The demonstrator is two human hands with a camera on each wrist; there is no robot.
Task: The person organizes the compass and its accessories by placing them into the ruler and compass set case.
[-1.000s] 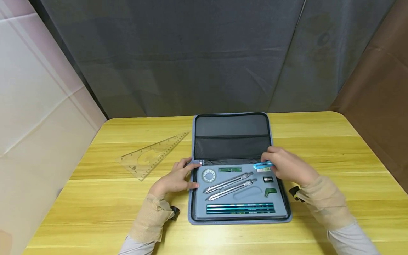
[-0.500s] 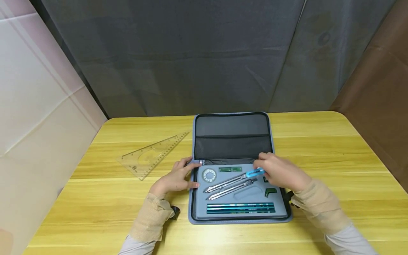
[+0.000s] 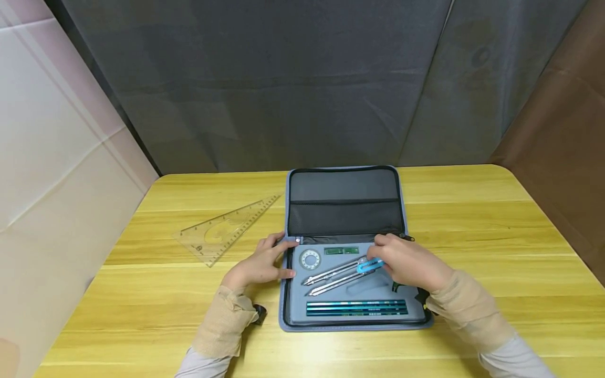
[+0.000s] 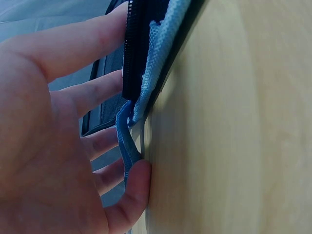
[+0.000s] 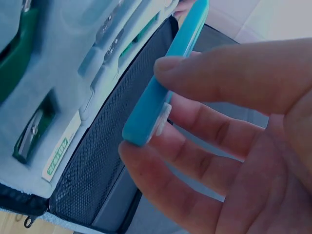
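My right hand (image 3: 408, 262) pinches a blue utility knife (image 5: 161, 87) between thumb and fingers; a white slider shows on its side in the right wrist view. The knife is over the upper ends of two metal compasses (image 3: 331, 281) in the grey tray of an unzipped case (image 3: 345, 184). My left hand (image 3: 257, 265) lies spread at the case's left edge, thumb and index finger touching its rim. In the left wrist view its fingers are along the zipper (image 4: 130, 53), near a blue fabric strap (image 4: 124, 136).
In the tray sit a round white-ringed piece (image 3: 310, 260), a green case (image 3: 341, 251) and several pencils (image 3: 356, 308). A small sharpener (image 5: 34, 129) and an eraser (image 5: 61, 153) show in the right wrist view. A clear set square (image 3: 227, 231) lies left on the wooden table (image 3: 142, 294).
My right hand has carried the blue knife down and left from the tray's upper right corner to over the compasses, turning it to a steeper slant. The left hand stays in place.
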